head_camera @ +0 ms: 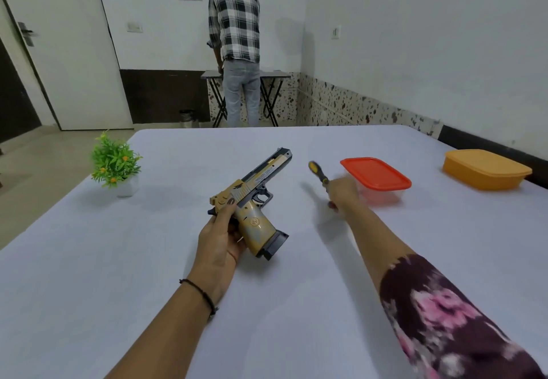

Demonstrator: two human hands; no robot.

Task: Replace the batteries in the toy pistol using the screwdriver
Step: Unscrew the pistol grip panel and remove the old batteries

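A gold and black toy pistol (257,191) is held just above the white table (148,260), barrel pointing away and to the right, its black magazine base toward me. My left hand (221,237) grips it at the rear of the slide and the back of the grip. To the right, my right hand (342,193) is closed around a screwdriver (318,172) with a yellow and black handle that sticks up and away. The right hand is motion-blurred, and the screwdriver's tip is hidden behind it.
A clear box with a red lid (375,177) stands just right of my right hand. An orange lidded box (486,169) sits at the far right edge. A small potted plant (115,165) stands at the left. A person in a checked shirt (234,46) stands at a folding table behind.
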